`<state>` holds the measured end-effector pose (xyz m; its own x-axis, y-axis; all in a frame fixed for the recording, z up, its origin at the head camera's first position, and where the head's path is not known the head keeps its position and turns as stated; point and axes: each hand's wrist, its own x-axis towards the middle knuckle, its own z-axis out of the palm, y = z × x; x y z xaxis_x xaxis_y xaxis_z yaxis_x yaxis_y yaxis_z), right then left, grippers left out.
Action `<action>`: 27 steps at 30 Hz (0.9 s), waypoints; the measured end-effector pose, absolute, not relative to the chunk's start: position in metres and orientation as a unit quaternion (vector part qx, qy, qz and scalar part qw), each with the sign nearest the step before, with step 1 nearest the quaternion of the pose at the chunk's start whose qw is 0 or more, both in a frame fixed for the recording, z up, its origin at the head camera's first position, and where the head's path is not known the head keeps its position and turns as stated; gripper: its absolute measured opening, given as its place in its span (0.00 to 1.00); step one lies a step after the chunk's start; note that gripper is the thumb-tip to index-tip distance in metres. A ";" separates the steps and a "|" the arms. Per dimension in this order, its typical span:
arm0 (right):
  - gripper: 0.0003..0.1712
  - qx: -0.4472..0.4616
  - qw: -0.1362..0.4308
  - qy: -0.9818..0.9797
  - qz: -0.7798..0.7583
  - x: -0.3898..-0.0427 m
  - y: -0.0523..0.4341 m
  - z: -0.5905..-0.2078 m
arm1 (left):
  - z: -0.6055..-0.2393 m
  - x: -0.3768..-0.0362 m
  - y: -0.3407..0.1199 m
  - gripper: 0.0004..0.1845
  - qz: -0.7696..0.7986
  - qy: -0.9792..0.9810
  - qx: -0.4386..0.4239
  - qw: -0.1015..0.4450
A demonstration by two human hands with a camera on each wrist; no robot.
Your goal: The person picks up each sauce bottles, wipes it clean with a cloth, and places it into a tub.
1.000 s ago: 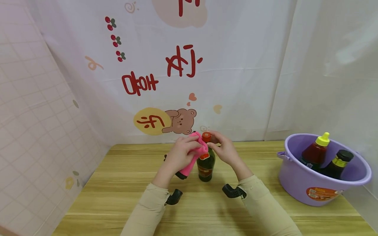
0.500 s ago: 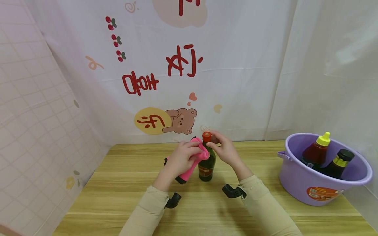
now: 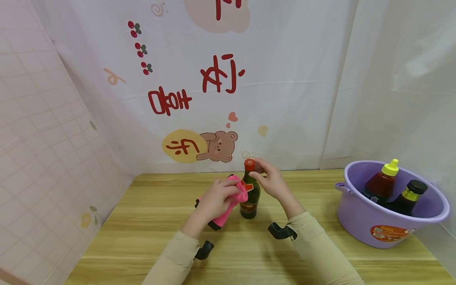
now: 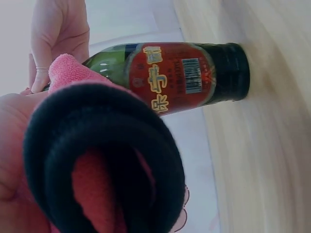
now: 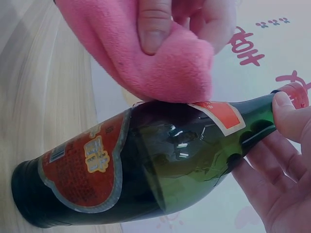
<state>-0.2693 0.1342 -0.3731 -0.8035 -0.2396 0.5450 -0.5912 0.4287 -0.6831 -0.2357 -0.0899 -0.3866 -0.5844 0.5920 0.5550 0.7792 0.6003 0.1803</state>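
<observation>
A green glass bottle [image 3: 250, 194] with a red cap [image 3: 249, 163] and red labels [image 5: 87, 162] stands upright on the wooden table. My right hand [image 3: 271, 180] holds its neck, thumb in front and fingers behind. On the bottle's left, my left hand [image 3: 218, 198] grips a folded pink cloth [image 3: 225, 215] with black edging. In the right wrist view the cloth touches the bottle's shoulder, with the left thumb pressed on it. The cloth's rolled black edge [image 4: 104, 111] fills the front of the left wrist view and hides part of the bottle.
On the right of the table stands a purple bucket [image 3: 370, 225]. Inside are a bottle with a yellow nozzle cap [image 3: 381, 180] and a dark bottle with a black cap [image 3: 407, 198]. A printed white curtain [image 3: 285, 99] hangs behind the table [image 3: 156, 221].
My left hand has moved down along the bottle with the cloth, and slightly left, uncovering more of the upper label. My right hand stays at the neck.
</observation>
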 end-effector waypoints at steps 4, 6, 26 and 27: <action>0.26 0.251 0.184 -0.824 0.473 -0.270 0.134 -0.374 | -0.390 -0.234 -0.091 0.08 -0.208 -0.868 -0.393 0.220; 0.26 0.252 0.184 -0.824 0.474 -0.270 0.134 -0.374 | -0.392 -0.234 -0.092 0.07 -0.211 -0.870 -0.391 0.217; 0.27 0.250 0.188 -0.826 0.470 -0.270 0.134 -0.374 | -0.412 -0.231 -0.095 0.09 -0.240 -0.884 -0.358 0.182; 0.27 0.249 0.188 -0.826 0.470 -0.270 0.134 -0.375 | -0.413 -0.231 -0.095 0.09 -0.241 -0.883 -0.358 0.183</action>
